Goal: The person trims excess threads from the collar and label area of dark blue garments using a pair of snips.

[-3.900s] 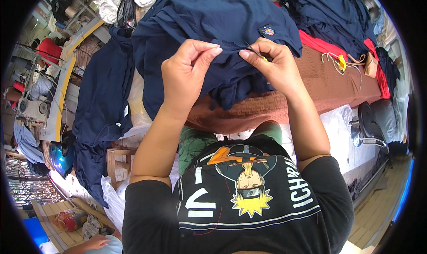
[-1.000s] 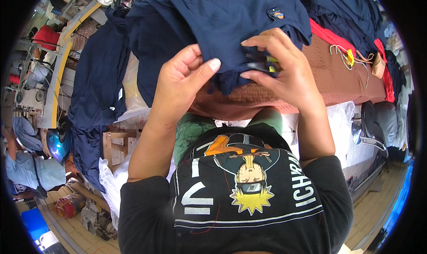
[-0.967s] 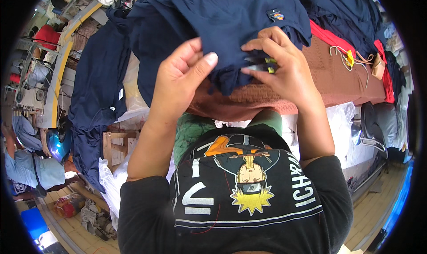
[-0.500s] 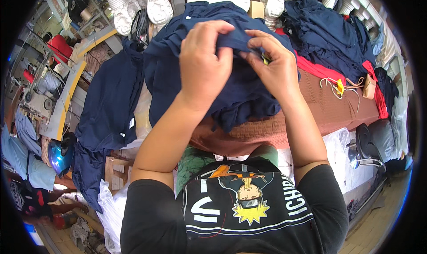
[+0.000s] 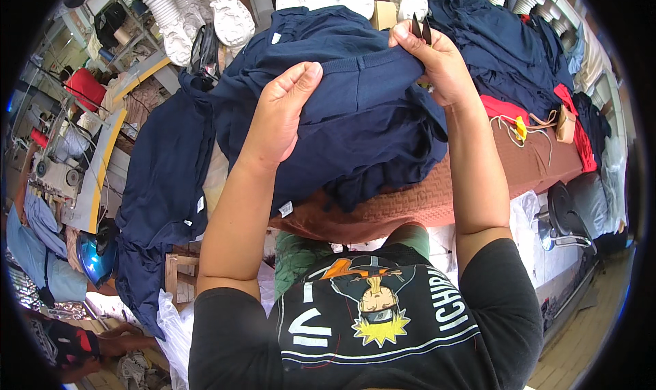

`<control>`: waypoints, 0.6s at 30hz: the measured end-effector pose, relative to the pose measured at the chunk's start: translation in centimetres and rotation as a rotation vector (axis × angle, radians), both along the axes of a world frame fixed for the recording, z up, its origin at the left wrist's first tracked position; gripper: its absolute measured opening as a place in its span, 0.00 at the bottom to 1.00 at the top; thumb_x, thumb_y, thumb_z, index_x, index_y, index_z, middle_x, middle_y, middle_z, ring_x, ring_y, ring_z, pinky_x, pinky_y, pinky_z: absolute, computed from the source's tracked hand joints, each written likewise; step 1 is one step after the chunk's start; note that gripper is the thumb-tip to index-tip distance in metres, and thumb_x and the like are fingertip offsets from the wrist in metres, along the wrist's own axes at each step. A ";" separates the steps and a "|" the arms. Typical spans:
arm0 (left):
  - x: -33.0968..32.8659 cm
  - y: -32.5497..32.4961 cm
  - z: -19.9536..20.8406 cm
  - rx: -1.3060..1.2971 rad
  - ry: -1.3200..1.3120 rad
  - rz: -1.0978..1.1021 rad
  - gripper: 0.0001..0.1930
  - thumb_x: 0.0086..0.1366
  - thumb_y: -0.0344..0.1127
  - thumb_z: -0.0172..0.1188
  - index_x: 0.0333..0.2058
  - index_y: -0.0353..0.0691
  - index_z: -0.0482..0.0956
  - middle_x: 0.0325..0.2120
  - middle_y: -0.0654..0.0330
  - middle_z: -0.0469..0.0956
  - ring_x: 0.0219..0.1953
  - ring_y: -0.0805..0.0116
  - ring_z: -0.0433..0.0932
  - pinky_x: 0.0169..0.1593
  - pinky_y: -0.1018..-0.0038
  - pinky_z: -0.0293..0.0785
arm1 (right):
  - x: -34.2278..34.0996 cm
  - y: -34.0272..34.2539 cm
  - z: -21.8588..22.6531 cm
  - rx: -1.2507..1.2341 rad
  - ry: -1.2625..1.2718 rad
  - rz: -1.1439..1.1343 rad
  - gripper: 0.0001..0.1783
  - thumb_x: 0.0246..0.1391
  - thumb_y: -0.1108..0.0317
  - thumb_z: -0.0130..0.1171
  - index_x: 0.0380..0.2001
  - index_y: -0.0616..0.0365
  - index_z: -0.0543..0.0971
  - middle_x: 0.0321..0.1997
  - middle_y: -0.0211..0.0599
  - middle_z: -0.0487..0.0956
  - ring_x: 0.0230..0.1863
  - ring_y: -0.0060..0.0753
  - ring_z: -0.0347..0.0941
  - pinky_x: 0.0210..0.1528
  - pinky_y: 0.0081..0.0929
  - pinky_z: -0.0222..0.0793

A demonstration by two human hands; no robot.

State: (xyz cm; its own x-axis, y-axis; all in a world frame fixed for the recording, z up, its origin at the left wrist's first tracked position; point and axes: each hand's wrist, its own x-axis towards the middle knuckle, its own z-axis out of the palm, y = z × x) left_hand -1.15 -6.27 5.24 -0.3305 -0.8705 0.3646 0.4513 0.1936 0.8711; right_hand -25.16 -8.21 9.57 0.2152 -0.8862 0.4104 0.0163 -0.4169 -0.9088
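Taking your view as a clock face, you have the garment (image 5: 357,86) at 12, held up in both hands over the bench (image 5: 417,202), which wears a brown cover (image 5: 471,190). Your left hand (image 5: 282,113) is at 11, its fingers grasping the near-left end of the garment's ribbed edge, thumb on top and pointing to 1. Your right hand (image 5: 435,65), between 1 and 2, grasps the other end of that edge and holds the snips (image 5: 421,29) too; their dark blades poke up past your fingers toward 12, tips a little apart. Between your hands the edge runs fairly taut, with a seam (image 5: 359,82) crossing the navy cloth about midway. The rest of the garment lies bunched beneath on the bench, and a white tag (image 5: 285,209) shows at 8, near the bench's front edge.

Toward 2 you have a navy heap (image 5: 502,55), with red cloth (image 5: 503,108) beside it. Between 2 and 3, a yellow piece (image 5: 521,128) lies among pale cords (image 5: 504,126). A small tan box (image 5: 384,14) stands between 12 and 1. At 9 hangs more navy cloth (image 5: 160,164), and a blue helmet (image 5: 98,259) sits between 8 and 9.
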 end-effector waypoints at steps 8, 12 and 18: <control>-0.9 0.4 0.7 -0.037 -0.214 0.071 0.14 0.67 0.37 0.59 0.46 0.33 0.79 0.40 0.67 0.79 0.42 0.83 0.73 0.50 0.84 0.68 | 0.1 -0.1 -0.4 -0.004 -0.027 0.035 0.12 0.59 0.55 0.60 0.31 0.50 0.82 0.27 0.16 0.76 0.24 0.05 0.66 0.20 0.10 0.52; -1.7 0.3 1.1 -0.126 -0.408 0.115 0.15 0.65 0.33 0.62 0.48 0.32 0.78 0.41 0.65 0.79 0.42 0.82 0.74 0.49 0.85 0.69 | 0.0 -0.4 -0.7 -0.148 0.040 0.090 0.11 0.60 0.56 0.59 0.33 0.50 0.81 0.32 0.17 0.77 0.29 0.05 0.66 0.22 0.10 0.53; -3.2 1.0 -0.2 -0.318 -0.176 0.147 0.12 0.63 0.30 0.64 0.43 0.32 0.80 0.44 0.64 0.80 0.39 0.82 0.74 0.45 0.82 0.72 | 1.5 -0.2 -3.1 -0.110 0.005 0.057 0.12 0.59 0.56 0.60 0.40 0.50 0.78 0.31 0.15 0.73 0.25 0.05 0.59 0.20 0.11 0.49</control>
State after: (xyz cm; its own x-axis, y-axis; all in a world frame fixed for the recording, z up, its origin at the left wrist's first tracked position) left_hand -4.40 -5.29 5.05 -0.2915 -0.7663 0.5726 0.2479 0.5176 0.8189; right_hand -23.68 -8.43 6.48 0.2663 -0.8220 0.5034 0.0379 -0.5129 -0.8576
